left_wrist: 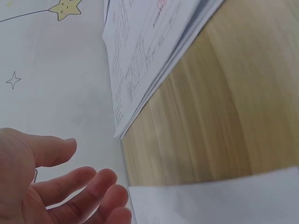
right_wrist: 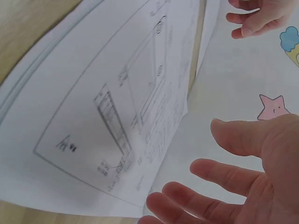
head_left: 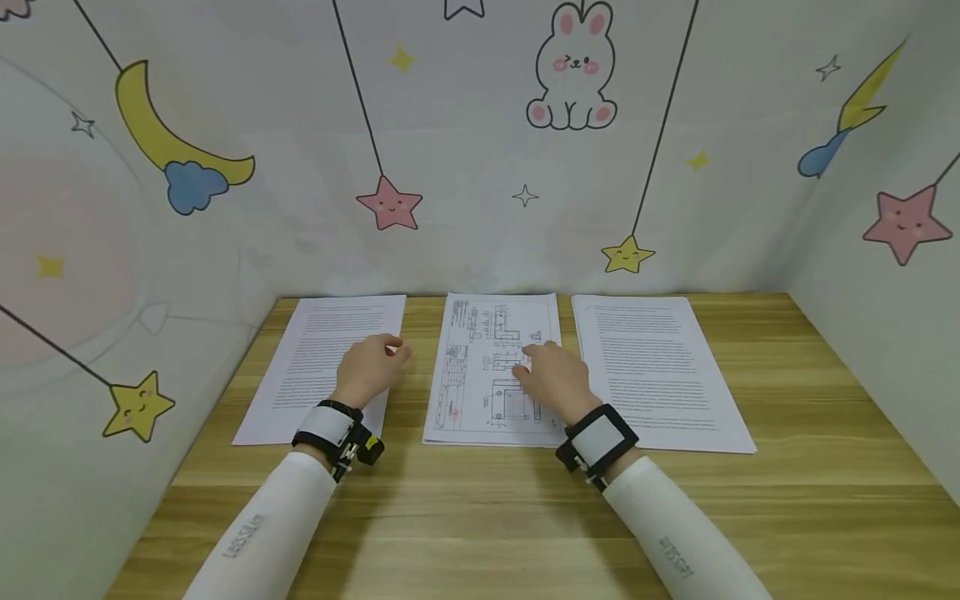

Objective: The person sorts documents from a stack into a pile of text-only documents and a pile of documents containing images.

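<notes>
Three stacks of paper lie side by side on the wooden table. My left hand (head_left: 370, 369) is over the right part of the left text stack (head_left: 300, 367), its fingers loosely bent and holding nothing. Over the middle stack of technical drawings (head_left: 465, 333) hovers my right hand (head_left: 553, 379), thumb and fingers apart. The right text stack (head_left: 652, 367) is just beside that hand. In the left wrist view, the left hand (left_wrist: 70, 182) shows a gap between thumb and fingers. The right hand (right_wrist: 233, 172) appears above the drawing sheets (right_wrist: 84, 126) with nothing between its fingers.
The table (head_left: 465, 517) has a wood-grain top. Behind and beside it hangs a pale cloth wall (head_left: 465, 242) printed with stars, a moon and a rabbit. Each wrist wears a strapped camera device, such as the left one (head_left: 330, 429).
</notes>
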Tool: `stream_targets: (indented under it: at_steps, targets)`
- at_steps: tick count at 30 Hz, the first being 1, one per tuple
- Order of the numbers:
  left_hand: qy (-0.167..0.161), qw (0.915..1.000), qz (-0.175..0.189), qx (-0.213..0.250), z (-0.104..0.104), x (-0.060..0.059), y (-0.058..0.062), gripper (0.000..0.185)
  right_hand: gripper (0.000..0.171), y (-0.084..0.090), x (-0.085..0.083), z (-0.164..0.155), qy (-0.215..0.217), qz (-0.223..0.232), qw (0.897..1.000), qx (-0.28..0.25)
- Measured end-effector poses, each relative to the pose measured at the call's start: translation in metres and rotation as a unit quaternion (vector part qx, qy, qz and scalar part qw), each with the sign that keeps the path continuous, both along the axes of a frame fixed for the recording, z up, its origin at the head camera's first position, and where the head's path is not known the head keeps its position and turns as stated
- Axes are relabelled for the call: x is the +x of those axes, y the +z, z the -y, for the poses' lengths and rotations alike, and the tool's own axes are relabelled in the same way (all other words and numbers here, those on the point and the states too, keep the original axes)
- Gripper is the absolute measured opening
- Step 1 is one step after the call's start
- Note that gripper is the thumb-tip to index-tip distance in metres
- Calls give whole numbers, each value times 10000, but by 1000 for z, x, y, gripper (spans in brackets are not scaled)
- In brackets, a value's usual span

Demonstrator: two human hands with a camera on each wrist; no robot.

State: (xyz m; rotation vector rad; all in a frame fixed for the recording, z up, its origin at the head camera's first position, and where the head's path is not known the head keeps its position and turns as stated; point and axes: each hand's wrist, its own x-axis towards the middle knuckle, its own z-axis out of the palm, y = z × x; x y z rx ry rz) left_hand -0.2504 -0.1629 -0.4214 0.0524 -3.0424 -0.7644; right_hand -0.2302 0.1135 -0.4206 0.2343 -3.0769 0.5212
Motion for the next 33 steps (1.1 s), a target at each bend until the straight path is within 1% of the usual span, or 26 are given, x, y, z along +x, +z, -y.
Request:
stream_targets:
  at_steps: [6,11,13,15,19,21,24,26,31,33]
  targets:
    - [21,9999,-20,-137,31,4,8,44,44,14,4,17,211,-204,9996,-57]
    - [157,9991,40,-388,60,9,12,46,46,18,9,31,364,-354,9986,-135]
    - [235,9983,94,-531,73,12,11,48,47,17,11,35,443,-412,9980,-159]
    - [292,9973,222,-636,87,14,8,51,47,16,13,39,539,-448,9974,-162]
    - [202,9944,638,-813,109,18,-2,59,47,13,17,47,725,-448,9963,-136]
    - [73,9923,808,-932,116,19,-7,64,47,13,18,50,779,-426,9960,-111]
    - [-116,9898,952,-1056,121,19,-12,71,47,12,20,56,875,-402,9953,-94]
    - [-211,9884,1080,-1051,122,18,-14,75,47,11,21,60,971,-421,9944,-85]
    - [-358,9842,1520,-833,122,17,-19,83,46,9,26,71,1324,-464,9901,-46]
    - [-402,9830,1588,-830,120,19,-21,85,46,8,27,76,1533,-432,9872,23]
